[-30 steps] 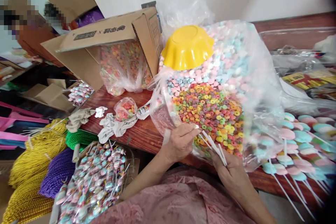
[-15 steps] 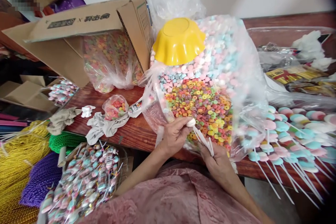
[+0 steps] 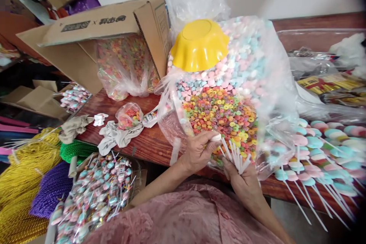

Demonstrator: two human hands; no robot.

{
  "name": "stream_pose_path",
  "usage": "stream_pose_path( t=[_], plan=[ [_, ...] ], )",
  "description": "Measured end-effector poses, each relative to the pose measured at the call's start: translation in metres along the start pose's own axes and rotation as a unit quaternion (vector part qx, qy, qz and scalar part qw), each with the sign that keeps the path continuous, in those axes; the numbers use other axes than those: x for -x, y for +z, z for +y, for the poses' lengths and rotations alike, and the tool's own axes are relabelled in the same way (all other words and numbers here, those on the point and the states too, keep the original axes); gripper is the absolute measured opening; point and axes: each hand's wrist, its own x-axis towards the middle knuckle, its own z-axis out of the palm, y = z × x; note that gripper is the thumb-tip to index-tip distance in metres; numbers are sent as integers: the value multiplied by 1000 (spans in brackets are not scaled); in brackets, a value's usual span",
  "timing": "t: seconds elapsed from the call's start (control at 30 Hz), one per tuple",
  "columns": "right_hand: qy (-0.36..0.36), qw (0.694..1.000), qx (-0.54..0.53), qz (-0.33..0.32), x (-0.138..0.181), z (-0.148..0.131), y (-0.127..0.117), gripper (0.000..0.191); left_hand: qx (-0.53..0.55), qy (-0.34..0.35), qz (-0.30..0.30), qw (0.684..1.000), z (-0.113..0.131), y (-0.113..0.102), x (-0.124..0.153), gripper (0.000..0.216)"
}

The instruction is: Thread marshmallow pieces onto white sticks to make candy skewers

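My left hand (image 3: 199, 151) is closed, pinching a round white marshmallow (image 3: 216, 137) between thumb and finger. To its right, my right hand (image 3: 243, 181) grips a bundle of thin white sticks (image 3: 236, 156), their upper ends fanned out toward the left hand. Whether a stick touches the marshmallow is unclear. Beneath and beyond both hands lie colourful ring-shaped candies (image 3: 221, 116) on clear plastic. Pink, blue and white marshmallows (image 3: 237, 55) are spread behind them, with an upturned yellow bowl (image 3: 200, 45) on top.
Filled marshmallow sticks (image 3: 323, 156) lie at the right table edge. An open carton (image 3: 91, 21) holds a bag of ring candies (image 3: 126, 65). Wrapped candy sticks (image 3: 94, 194) fill a box below left, beside yellow cord (image 3: 20, 198). A grey cloth (image 3: 114, 137) lies on the table.
The sticks in my right hand have fanned out, and more of them show. My left hand keeps its pinch on the white marshmallow. The whole scene has shifted slightly rightward in view.
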Motion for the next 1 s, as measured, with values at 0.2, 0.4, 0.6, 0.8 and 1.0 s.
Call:
stream_pose_path(
  t=[0.2,0.4,0.6,0.8,1.0],
  plan=[
    [30,995,-54,76,-9,0,2,36,40,-28,-88,995,14,16,1,26],
    [42,988,2,147,-12,13,-34,42,-36,-29,-100,994,-2,18,-39,36],
    [20,990,24,139,-11,17,-43,43,-350,-3,-145,926,-23,21,-95,19],
    [2,991,49,121,-14,14,-40,35,-266,27,-121,956,-36,25,-101,12],
    [-36,989,96,104,-18,10,-47,27,-8,-53,-30,998,-47,10,-94,10]
  ],
)
